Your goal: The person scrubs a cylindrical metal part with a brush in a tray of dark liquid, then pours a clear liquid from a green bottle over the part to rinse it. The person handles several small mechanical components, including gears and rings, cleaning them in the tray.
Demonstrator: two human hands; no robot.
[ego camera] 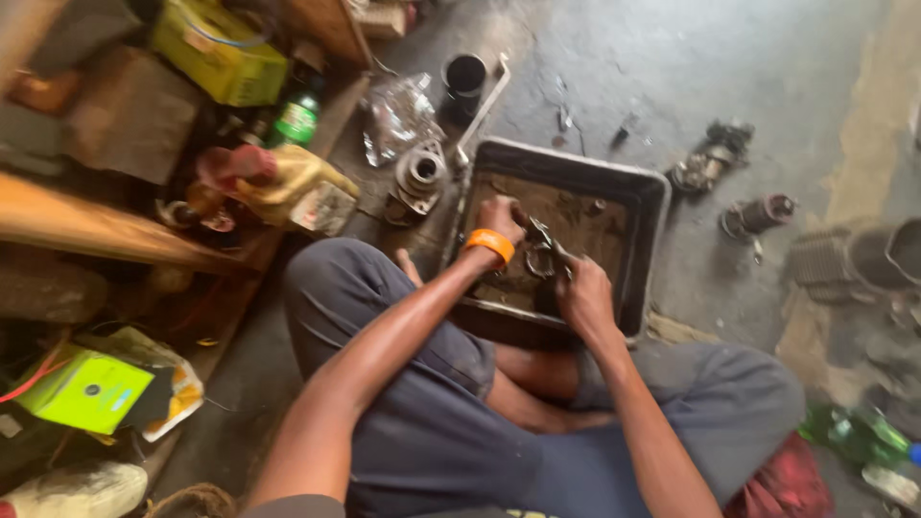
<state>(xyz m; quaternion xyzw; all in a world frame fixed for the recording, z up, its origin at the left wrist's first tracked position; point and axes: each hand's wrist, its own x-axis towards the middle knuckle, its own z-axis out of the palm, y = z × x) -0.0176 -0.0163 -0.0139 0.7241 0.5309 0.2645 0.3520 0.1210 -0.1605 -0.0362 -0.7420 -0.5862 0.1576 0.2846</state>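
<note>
Both hands work low inside the black tray (pixel 641 251), so its raised walls hem them in on every side. Left of the tray a round metal hub (pixel 418 178), crumpled foil (pixel 395 115) and a dark cup (pixel 464 75) crowd the floor. Ahead, bare concrete (pixel 672 67) lies open; to the right, scattered engine parts (pixel 758 215) stand well apart.

I see an orange wristband (pixel 490 244), a black tray (pixel 641 251) with brown liquid, a yellow-green box (pixel 84 391), and grey trousers (pixel 436 422).
</note>
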